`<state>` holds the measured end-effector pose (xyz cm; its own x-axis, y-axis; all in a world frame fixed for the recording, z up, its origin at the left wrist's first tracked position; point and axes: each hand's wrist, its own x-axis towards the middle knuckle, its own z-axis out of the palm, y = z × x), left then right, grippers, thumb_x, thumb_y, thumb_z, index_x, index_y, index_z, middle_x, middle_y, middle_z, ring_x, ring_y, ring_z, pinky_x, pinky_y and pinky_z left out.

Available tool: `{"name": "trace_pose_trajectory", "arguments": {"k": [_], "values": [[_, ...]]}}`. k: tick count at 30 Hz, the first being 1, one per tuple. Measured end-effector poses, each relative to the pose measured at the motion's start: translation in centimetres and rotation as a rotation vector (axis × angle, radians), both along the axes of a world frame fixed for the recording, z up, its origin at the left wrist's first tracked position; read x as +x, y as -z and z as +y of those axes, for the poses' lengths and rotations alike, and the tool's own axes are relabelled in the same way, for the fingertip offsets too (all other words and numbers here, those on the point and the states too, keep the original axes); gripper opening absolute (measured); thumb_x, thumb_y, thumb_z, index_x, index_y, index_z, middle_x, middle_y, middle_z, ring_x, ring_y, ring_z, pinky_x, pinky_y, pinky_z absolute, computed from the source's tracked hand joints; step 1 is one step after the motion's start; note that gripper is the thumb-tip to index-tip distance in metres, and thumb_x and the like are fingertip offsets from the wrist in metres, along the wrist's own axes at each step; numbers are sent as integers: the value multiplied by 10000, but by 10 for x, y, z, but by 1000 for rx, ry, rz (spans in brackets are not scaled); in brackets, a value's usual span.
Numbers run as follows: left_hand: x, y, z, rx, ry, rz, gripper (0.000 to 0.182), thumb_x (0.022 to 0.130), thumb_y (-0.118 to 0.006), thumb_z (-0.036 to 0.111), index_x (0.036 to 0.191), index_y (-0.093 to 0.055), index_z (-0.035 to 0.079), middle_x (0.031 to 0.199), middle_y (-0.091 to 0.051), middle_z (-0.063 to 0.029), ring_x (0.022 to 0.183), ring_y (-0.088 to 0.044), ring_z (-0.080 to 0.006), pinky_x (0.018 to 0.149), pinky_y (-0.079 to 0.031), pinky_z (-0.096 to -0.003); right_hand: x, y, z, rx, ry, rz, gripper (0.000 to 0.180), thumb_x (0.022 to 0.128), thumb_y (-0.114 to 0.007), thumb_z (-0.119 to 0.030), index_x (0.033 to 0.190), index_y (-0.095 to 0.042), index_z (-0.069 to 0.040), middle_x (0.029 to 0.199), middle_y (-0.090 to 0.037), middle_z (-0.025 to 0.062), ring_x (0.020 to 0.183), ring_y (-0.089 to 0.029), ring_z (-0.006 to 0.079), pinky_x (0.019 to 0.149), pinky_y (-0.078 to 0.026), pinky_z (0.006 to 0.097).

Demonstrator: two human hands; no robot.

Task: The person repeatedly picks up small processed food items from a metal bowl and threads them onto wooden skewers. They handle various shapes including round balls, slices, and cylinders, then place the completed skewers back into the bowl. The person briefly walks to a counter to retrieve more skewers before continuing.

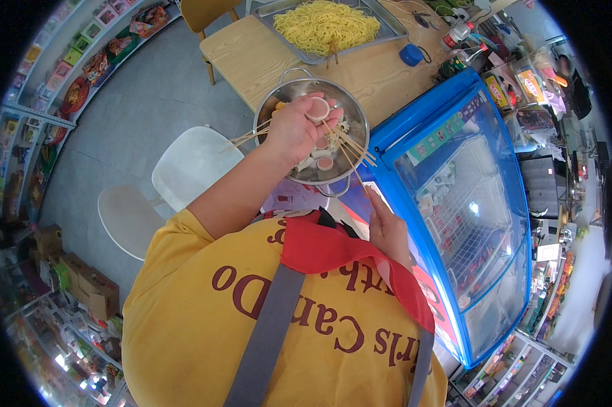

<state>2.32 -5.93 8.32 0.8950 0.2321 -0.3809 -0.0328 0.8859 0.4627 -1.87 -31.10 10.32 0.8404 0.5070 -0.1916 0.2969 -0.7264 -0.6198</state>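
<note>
Over a steel two-handled pot (364,109), my left hand (298,122) holds a round pink food slice with a pale rim (318,109) at its fingers. My right hand (387,226), low and to the right of the pot, grips the end of a thin wooden skewer (354,170). The skewer's far end reaches the slice; whether it has pierced it I cannot tell. Inside the pot lie more round slices (324,163), pale rolled pieces (304,163) and other food. Several skewer sticks (357,145) stick out over the right rim and others (247,136) over the left.
Beyond the pot, a wooden table (234,48) bears a metal tray (313,60) of yellow noodles (326,25), a blue round object (411,55) and bottles (457,34). A blue glass-topped freezer (458,219) stands close at right. White chairs (196,163) are at left.
</note>
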Motion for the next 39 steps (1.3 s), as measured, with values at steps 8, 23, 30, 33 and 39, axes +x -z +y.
{"name": "trace_pose_trajectory", "arguments": {"k": [8, 23, 30, 33, 39], "values": [[-4, -1, -14, 44, 21, -19, 199, 932, -419, 109, 1096, -435, -1, 1070, -551, -183, 980, -587, -307, 857, -507, -372, -8, 1, 2, 93, 56, 72, 399, 865, -453, -122, 1258, -478, -190, 933, -613, 229, 788, -596, 421, 684, -479, 471], [-6, -5, -21, 245, 180, -10, 254, 855, -510, 70, 1098, -475, 7, 1072, -574, -154, 947, -613, -261, 832, -507, -336, 1, -13, 10, 97, -70, 0, 228, 877, -500, -217, 1007, -627, -79, 760, -607, 213, 693, -593, 390, 594, -470, 439], [-6, -5, -24, 215, 140, -20, 268, 872, -518, 107, 1116, -457, 14, 1084, -568, -147, 953, -607, -251, 830, -507, -331, -3, -9, 19, 184, -27, -12, 227, 884, -483, -167, 1025, -622, -56, 733, -603, 208, 664, -606, 367, 583, -472, 406], [-6, -6, -26, 206, 122, -38, 263, 880, -512, 108, 1117, -453, 12, 1082, -569, -147, 961, -604, -250, 822, -512, -326, -3, -9, 21, 211, 3, -6, 221, 887, -482, -154, 1022, -622, -50, 703, -595, 199, 641, -609, 347, 574, -467, 387], [-8, -7, -33, 175, 115, 2, 249, 887, -495, 103, 1113, -451, 10, 1095, -564, -142, 976, -601, -242, 812, -516, -311, -3, -9, 24, 259, -4, -31, 218, 892, -475, -145, 1016, -621, -40, 674, -583, 187, 604, -597, 330, 553, -454, 373]]}}
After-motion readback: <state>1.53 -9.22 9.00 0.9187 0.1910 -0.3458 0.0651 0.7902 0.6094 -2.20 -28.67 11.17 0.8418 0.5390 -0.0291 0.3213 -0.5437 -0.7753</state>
